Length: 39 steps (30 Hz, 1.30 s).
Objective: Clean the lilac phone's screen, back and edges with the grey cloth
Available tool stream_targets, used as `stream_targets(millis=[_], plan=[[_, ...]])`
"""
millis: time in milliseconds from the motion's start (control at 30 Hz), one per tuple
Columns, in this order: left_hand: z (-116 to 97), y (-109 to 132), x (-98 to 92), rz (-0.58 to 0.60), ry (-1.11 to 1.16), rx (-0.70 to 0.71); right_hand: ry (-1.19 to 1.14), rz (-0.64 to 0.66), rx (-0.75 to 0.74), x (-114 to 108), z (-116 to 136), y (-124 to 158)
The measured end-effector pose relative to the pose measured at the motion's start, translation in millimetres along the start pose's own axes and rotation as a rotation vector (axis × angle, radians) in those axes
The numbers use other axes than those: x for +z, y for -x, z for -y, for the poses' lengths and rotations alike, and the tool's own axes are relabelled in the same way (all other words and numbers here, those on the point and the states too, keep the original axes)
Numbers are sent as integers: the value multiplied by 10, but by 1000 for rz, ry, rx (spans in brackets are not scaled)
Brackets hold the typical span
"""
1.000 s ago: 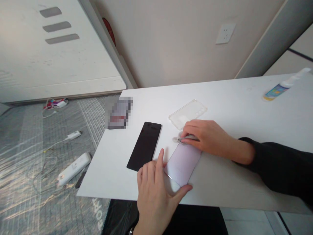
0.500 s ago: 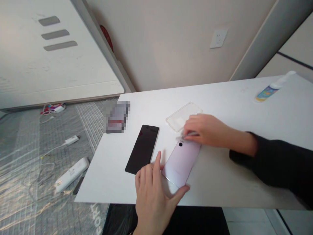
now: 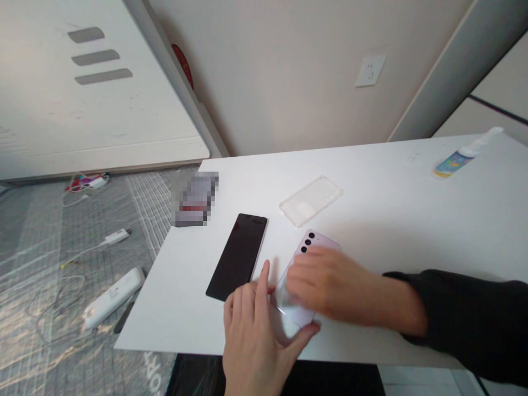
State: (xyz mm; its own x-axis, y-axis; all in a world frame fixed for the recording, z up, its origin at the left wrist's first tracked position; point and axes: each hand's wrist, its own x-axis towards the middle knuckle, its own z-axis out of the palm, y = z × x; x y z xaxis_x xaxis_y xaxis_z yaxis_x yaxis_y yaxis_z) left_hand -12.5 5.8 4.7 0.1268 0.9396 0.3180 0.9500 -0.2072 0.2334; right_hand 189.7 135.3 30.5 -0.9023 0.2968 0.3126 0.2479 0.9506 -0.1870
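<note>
A lilac smartphone (image 3: 325,238) lies back up on the table, its several camera lenses at the far end. My left hand (image 3: 256,330) grips its near end, thumb at the right corner and fingers along the left edge, index finger raised. My right hand (image 3: 322,278) is closed over the middle of the phone's back, blurred by motion. The pale grey cloth in its fingers is now mostly hidden under them. Left of the phone lies a black flat panel (image 3: 239,256), like a phone screen facing up. Beyond the phone rests a clear phone case (image 3: 311,201).
A white spray bottle (image 3: 456,162) lies or leans at the back right of the white table (image 3: 396,209). A pixelated item (image 3: 196,201) sits at the left edge. On the floor are a white power strip (image 3: 115,297) and a charger with cable (image 3: 117,236).
My right hand has moved from the camera end of the lilac phone down toward its near end, uncovering the lenses and the clear case. My left hand keeps its hold.
</note>
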Motion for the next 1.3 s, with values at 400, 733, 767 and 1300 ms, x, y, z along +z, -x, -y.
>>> stream_targets(millis=[400,733,767,1300], plan=[[-47,6,-8,6,41,-42,-119,-26,109,25,70,-43],[-53,-13,-7,24,36,-38,-90,20,69,-10,133,-123],[-55,-13,-9,26,29,-47,-7,13,194,-40,92,-109],[23,5,-7,3,6,11,-9,-153,260,-80,-130,213]])
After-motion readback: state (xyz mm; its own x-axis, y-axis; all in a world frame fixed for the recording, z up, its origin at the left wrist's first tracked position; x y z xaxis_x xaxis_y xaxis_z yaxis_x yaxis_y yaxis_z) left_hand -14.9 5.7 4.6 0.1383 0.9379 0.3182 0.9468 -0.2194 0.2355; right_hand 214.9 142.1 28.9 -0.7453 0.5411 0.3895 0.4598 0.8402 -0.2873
